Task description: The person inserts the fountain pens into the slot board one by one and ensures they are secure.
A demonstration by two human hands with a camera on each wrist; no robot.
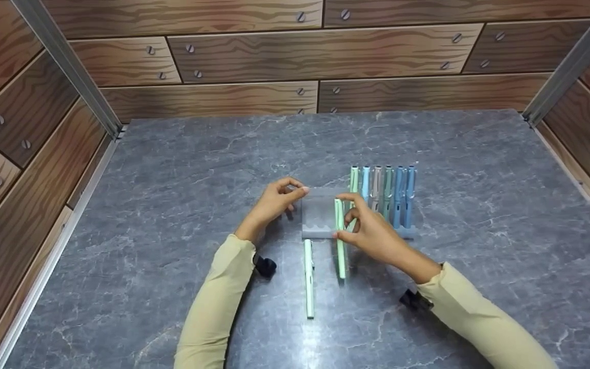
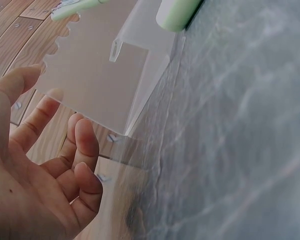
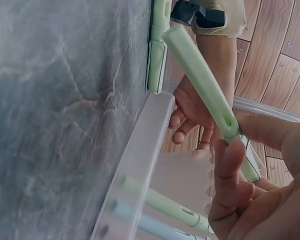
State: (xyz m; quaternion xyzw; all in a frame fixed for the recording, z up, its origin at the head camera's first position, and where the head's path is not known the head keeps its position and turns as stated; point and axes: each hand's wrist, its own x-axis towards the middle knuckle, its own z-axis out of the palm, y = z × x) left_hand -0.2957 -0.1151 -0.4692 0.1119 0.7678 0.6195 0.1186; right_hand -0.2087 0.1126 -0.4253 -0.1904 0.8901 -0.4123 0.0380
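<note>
My right hand [image 1: 371, 230] pinches a light green pen [image 1: 342, 259] between thumb and fingers, its cap end up over the front of a clear plastic pen stand [image 1: 320, 211]. In the right wrist view the held pen [image 3: 202, 80] slants, apart from the stand's front lip [image 3: 150, 117]. My left hand [image 1: 276, 201] holds the stand's upper left corner with thumb and index finger, its other fingers curled loosely. A second light green pen [image 1: 309, 282] lies on the table before the stand's left part.
On the stand's right part, several pens stand in a row: light green [image 1: 354, 179], light blue [image 1: 365, 179], grey [image 1: 377, 187], dark green [image 1: 388, 187] and two blue ones [image 1: 410, 197]. Wood-patterned walls [image 1: 243, 56] border the grey marbled table [image 1: 120, 256].
</note>
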